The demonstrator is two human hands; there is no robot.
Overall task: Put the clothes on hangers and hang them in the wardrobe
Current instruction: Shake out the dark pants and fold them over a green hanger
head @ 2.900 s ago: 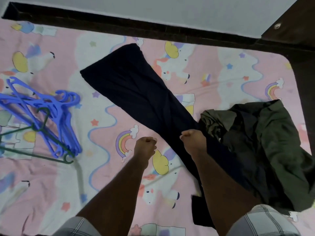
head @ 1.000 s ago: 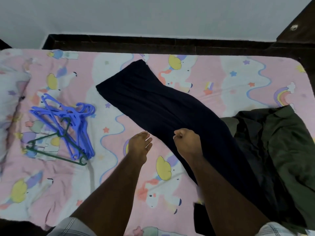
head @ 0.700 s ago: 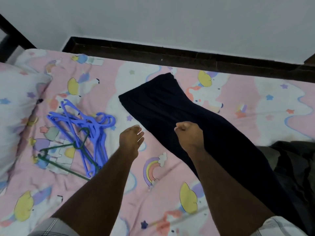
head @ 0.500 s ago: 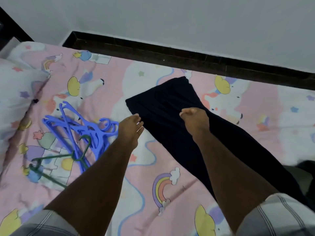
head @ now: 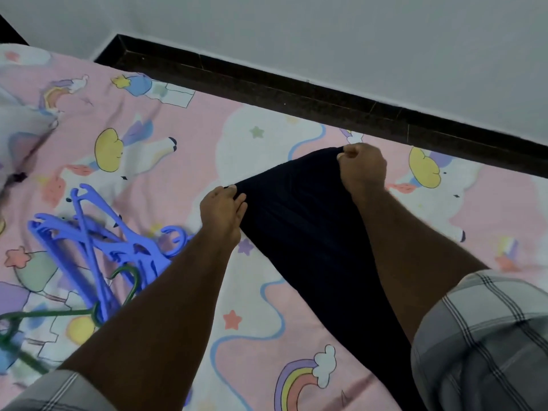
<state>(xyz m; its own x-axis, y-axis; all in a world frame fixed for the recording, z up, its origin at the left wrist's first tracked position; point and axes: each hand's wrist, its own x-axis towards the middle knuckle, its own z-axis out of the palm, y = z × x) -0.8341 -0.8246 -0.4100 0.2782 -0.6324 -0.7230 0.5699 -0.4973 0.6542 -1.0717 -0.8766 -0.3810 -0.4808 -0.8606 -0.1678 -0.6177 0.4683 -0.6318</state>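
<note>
My hands have reached far end of dark garment [head: 311, 232]: left hand [head: 222, 209] pinches one corner, right hand [head: 363, 170] fist-grips other. Hangers [head: 98, 232] untouched; ready to lift.

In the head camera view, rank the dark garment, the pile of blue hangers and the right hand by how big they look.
1. dark garment
2. blue hangers
3. right hand
</note>
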